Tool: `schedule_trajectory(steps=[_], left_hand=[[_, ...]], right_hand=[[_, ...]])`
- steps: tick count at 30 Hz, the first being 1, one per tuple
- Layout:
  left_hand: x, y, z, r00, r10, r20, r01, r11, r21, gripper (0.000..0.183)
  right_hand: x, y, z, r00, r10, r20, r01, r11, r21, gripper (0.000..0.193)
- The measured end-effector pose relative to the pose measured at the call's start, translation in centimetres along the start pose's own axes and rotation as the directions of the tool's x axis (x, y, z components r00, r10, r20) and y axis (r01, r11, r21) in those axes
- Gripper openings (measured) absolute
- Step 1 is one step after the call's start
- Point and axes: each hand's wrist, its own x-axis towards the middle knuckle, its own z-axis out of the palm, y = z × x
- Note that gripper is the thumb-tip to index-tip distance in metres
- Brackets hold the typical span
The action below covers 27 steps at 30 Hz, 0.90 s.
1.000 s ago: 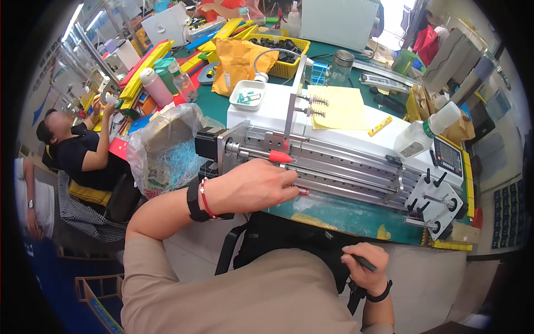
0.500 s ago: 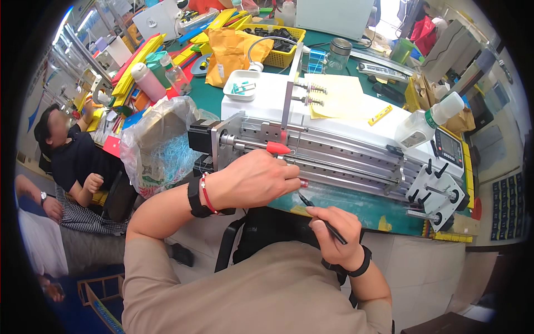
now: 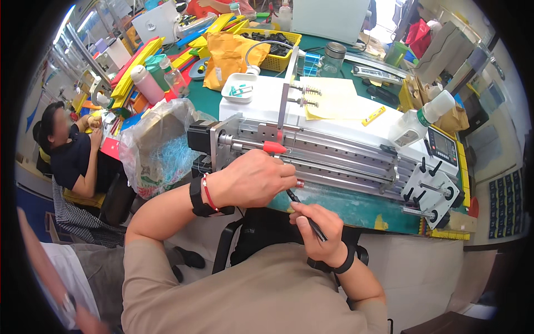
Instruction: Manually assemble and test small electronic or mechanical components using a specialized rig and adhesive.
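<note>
My left hand [image 3: 253, 177], with fingers closed in a pinch, rests at the front edge of a metal rail machine [image 3: 339, 161]. What it grips is hidden; a small red end piece [image 3: 300, 182] shows just past the fingertips. A red pointed cap [image 3: 274, 147] sits on the machine just above this hand. My right hand [image 3: 320, 228] is closed around a black pen-shaped tool [image 3: 311, 223], held at a slant. The tool's upper tip is close to my left fingertips; whether they touch I cannot tell.
Left of the machine stands a plastic-lined bin [image 3: 150, 150] of blue-white strands. Behind are a white dish [image 3: 240, 88], yellow paper [image 3: 334, 97] and a glass jar [image 3: 334, 58]. A clear bottle [image 3: 420, 119] stands at right. Co-workers are at left, one seated [image 3: 72, 150].
My right hand and the black tool have shifted left, closer to my left hand, which stays nearly in place. At left, the seated co-worker's arms and another person's arm have moved.
</note>
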Motion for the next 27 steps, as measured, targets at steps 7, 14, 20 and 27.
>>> schedule_trajectory(steps=[7,14,20,27], left_hand=[[-0.5,0.3,-0.5,0.998,0.007,-0.059,-0.008,1.0,-0.017,0.014],[-9.6,4.5,-8.4,0.803,-0.565,-0.191,0.595,0.776,0.208,0.047],[-7.6,3.7,-9.5,0.859,-0.429,-0.281,0.51,0.766,0.391,0.049],[0.3,-0.8,-3.7,0.957,0.182,-0.224,-0.063,0.889,0.453,0.026]], right_hand=[[-0.3,-0.5,-0.6,0.999,-0.027,-0.034,0.027,1.0,-0.007,0.026],[-3.1,-2.5,-7.5,0.994,0.022,-0.104,-0.026,0.999,-0.033,0.023],[-0.5,-2.2,-7.6,0.991,-0.029,-0.128,0.025,0.999,-0.036,0.021],[3.1,-2.0,-6.9,0.977,-0.151,-0.152,0.142,0.987,-0.07,0.02]])
